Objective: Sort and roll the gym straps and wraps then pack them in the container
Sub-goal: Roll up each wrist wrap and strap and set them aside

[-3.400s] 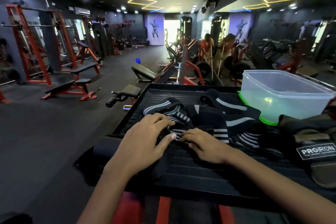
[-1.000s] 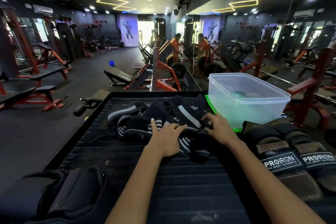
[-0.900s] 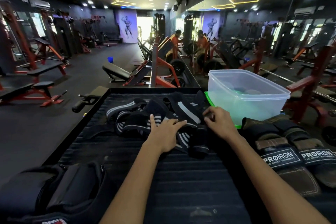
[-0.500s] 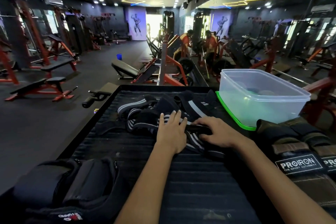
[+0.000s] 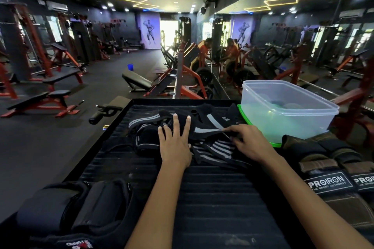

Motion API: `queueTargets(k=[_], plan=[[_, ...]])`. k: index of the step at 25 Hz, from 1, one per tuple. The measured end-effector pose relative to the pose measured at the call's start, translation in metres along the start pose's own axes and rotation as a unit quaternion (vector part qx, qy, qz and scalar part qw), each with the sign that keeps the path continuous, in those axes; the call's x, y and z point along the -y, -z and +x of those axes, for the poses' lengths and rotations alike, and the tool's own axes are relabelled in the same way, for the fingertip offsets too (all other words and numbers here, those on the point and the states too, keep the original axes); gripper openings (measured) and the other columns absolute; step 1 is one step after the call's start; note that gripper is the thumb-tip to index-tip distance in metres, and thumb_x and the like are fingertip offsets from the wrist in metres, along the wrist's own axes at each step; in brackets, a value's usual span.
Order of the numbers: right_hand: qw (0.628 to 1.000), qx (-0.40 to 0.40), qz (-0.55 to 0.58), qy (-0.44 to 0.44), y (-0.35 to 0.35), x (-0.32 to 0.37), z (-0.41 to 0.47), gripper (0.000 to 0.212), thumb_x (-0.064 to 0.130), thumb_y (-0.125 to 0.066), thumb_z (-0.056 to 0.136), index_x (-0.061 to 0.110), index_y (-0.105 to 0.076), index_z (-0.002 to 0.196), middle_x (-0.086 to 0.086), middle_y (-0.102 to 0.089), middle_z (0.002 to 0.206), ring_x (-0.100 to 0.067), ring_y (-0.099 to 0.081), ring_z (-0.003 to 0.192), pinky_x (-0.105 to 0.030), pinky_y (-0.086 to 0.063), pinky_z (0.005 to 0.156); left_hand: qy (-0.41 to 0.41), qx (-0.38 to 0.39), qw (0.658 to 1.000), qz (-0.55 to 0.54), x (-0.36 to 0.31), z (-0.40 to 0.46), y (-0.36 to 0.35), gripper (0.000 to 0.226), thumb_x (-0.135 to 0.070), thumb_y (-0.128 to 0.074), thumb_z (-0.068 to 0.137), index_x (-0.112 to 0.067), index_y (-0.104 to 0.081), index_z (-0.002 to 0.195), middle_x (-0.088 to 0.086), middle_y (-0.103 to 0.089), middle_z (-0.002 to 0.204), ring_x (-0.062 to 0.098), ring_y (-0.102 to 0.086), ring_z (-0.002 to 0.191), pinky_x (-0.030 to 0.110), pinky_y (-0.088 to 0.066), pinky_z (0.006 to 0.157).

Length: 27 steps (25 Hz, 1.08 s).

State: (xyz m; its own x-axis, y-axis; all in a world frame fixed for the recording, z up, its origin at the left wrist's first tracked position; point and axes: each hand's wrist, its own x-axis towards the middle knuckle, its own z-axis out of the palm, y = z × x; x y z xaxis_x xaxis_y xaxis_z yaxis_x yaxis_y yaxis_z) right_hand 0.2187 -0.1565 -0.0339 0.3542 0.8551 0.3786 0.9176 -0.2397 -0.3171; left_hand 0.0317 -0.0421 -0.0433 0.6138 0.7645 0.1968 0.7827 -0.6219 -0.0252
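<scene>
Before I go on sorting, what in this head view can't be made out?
- How many wraps are in the pile: they overlap, and both hands cover part.
- What the right hand holds: its fingertips are tucked into the fabric.
- What is in the container: its cloudy wall blurs it.
- The gloves: cut off by the right edge.

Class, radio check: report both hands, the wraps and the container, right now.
Left hand flat, pressing striped wraps. Right hand pinching a wrap's edge. Container open beside the pile, no wraps visible inside. Nothing blocking it.
</scene>
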Motion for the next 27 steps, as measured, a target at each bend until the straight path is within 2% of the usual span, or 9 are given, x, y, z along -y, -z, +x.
queueTargets(k=[4, 7, 9, 12, 14, 18, 24, 26, 27], plan=[[0.998, -0.044, 0.007, 0.034, 0.007, 0.001, 0.0, 0.024, 0.01, -0.067, 0.084, 0.016, -0.071, 0.107, -0.004, -0.066, 0.099, -0.025, -0.062, 0.094, -0.037, -0.051, 0.08, -0.073, -0.056, 0.992, -0.086, -0.006, 0.002, 0.009, 0.069, -0.025, -0.049, 0.097, -0.022, -0.009, 0.153, 0.006, 0.002, 0.161, 0.03, -0.007, 0.147, 0.061, -0.005, 0.116], [0.989, -0.116, 0.053, 0.08, 0.014, 0.01, 0.0, 0.025, 0.006, -0.07, 0.082, 0.013, -0.072, 0.107, -0.003, -0.064, 0.098, -0.02, -0.06, 0.09, -0.028, -0.045, 0.078, -0.163, -0.101, 0.965, -0.178, -0.015, 0.004, 0.012, 0.061, -0.035, -0.051, 0.095, -0.024, -0.026, 0.15, -0.001, -0.02, 0.158, 0.021, -0.017, 0.145, 0.055, -0.009, 0.118], [0.983, -0.13, 0.04, 0.126, 0.014, 0.018, -0.003, 0.029, 0.005, -0.07, 0.081, 0.015, -0.07, 0.108, -0.002, -0.062, 0.104, -0.018, -0.056, 0.093, -0.028, -0.042, 0.081, -0.197, -0.135, 0.944, -0.227, -0.027, 0.0, 0.013, 0.059, -0.035, -0.052, 0.095, -0.022, -0.031, 0.149, -0.001, -0.034, 0.153, 0.017, -0.029, 0.14, 0.047, -0.02, 0.118], [0.984, -0.105, 0.054, 0.132, 0.013, 0.023, -0.004, 0.034, 0.005, -0.069, 0.079, 0.017, -0.063, 0.11, 0.0, -0.06, 0.113, -0.012, -0.058, 0.097, -0.027, -0.046, 0.083, -0.171, -0.193, 0.928, -0.269, -0.03, -0.001, 0.015, 0.042, -0.01, -0.05, 0.095, -0.017, -0.052, 0.136, 0.0, -0.056, 0.136, 0.019, -0.049, 0.126, 0.039, -0.049, 0.096], [0.99, -0.045, 0.111, 0.071, 0.014, 0.023, -0.004, 0.033, 0.007, -0.069, 0.081, 0.02, -0.059, 0.11, 0.004, -0.064, 0.105, -0.009, -0.061, 0.091, -0.027, -0.049, 0.082, -0.143, -0.204, 0.924, -0.29, -0.028, -0.003, 0.016, 0.039, 0.003, -0.047, 0.089, -0.014, -0.063, 0.121, 0.003, -0.067, 0.118, 0.023, -0.059, 0.11, 0.044, -0.055, 0.08], [0.992, -0.028, 0.121, 0.024, 0.014, 0.024, -0.003, 0.026, 0.005, -0.067, 0.08, 0.017, -0.06, 0.102, 0.005, -0.066, 0.091, -0.003, -0.061, 0.079, -0.022, -0.048, 0.076, -0.118, -0.224, 0.92, -0.298, -0.033, -0.005, 0.019, 0.036, 0.009, -0.047, 0.084, -0.01, -0.068, 0.106, 0.004, -0.07, 0.099, 0.023, -0.065, 0.09, 0.042, -0.055, 0.071], [0.99, -0.059, 0.127, -0.021, 0.015, 0.021, -0.007, 0.02, 0.007, -0.07, 0.078, 0.018, -0.054, 0.083, 0.004, -0.064, 0.078, -0.014, -0.06, 0.077, -0.029, -0.046, 0.07, -0.118, -0.214, 0.93, -0.274, -0.034, -0.002, 0.014, 0.031, 0.005, -0.046, 0.086, -0.012, -0.065, 0.105, 0.002, -0.067, 0.095, 0.021, -0.062, 0.086, 0.036, -0.052, 0.064], [0.993, -0.045, 0.113, -0.006, 0.013, 0.021, -0.008, 0.025, 0.008, -0.073, 0.077, 0.019, -0.051, 0.083, 0.003, -0.064, 0.079, -0.017, -0.06, 0.078, -0.03, -0.046, 0.069, -0.152, -0.202, 0.937, -0.241, -0.033, -0.004, 0.01, 0.027, -0.004, -0.049, 0.089, -0.014, -0.061, 0.111, -0.001, -0.063, 0.104, 0.019, -0.058, 0.097, 0.034, -0.052, 0.07], [0.993, -0.042, 0.111, 0.007, 0.013, 0.021, -0.008, 0.028, 0.007, -0.074, 0.076, 0.019, -0.05, 0.085, 0.003, -0.064, 0.082, -0.017, -0.061, 0.08, -0.03, -0.047, 0.07, -0.176, -0.205, 0.937, -0.222, -0.033, -0.003, 0.009, 0.028, -0.008, -0.052, 0.09, -0.015, -0.06, 0.116, -0.001, -0.061, 0.11, 0.019, -0.056, 0.104, 0.039, -0.052, 0.083]])
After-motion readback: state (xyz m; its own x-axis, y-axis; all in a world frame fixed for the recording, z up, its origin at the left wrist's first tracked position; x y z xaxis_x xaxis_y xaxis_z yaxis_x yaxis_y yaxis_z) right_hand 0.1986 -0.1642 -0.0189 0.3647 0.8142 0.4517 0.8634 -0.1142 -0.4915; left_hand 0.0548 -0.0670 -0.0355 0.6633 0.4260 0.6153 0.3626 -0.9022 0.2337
